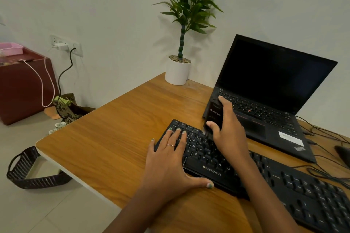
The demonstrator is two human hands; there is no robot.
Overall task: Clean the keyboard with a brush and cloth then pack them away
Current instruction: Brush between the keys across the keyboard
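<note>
On the wooden tabletop (117, 125), the black keyboard (246, 172) is lying flat in front of an open laptop (269, 89). The left hand (168, 159) is resting on its left end, fingers (180, 134) spread and fairly straight over the keys, thumb reaching along the near edge, apparently steadying it. The right hand (227, 130) is wrapping its fingers round the black brush (215, 115), bristles pointing down onto the upper key rows. Judging by looks, the keyboard is light and stiff and likely to slide, so pinning one end is sensible. The brush seems light, with soft bristles; holding its rigid body is giving control. No cloth is showing.
</note>
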